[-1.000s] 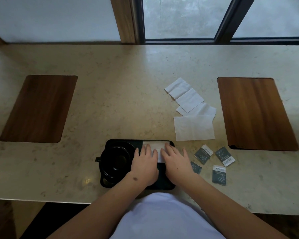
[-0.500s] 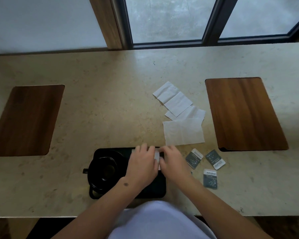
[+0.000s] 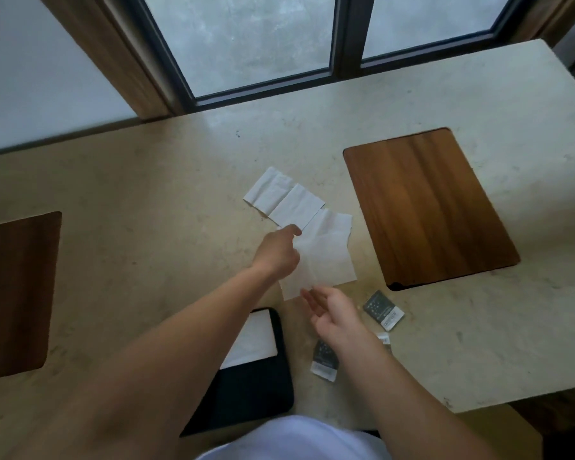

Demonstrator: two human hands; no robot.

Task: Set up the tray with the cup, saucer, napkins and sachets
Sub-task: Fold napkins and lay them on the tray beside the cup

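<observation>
A black tray (image 3: 259, 390) lies at the near edge of the table with one folded white napkin (image 3: 254, 340) on its far end. My left arm hides the cup and saucer. My left hand (image 3: 278, 252) reaches past the tray and pinches the left edge of a large unfolded napkin (image 3: 326, 260), which looks creased and slightly raised. My right hand (image 3: 332, 313) hovers palm up, fingers apart, just at that napkin's near edge. Two folded napkins (image 3: 284, 197) lie further back. Dark sachets (image 3: 382, 310) (image 3: 326, 360) lie to the right of the tray.
A wooden inlay (image 3: 425, 207) sits in the stone table top to the right of the napkins, another one (image 3: 14, 293) at the far left. A window frame (image 3: 346, 38) runs along the back. The table's right end (image 3: 571, 227) is close.
Both hands have left the folded napkin on the tray. My left hand has gone forward to the loose napkins and taken hold of the large one. The view has swung right.
</observation>
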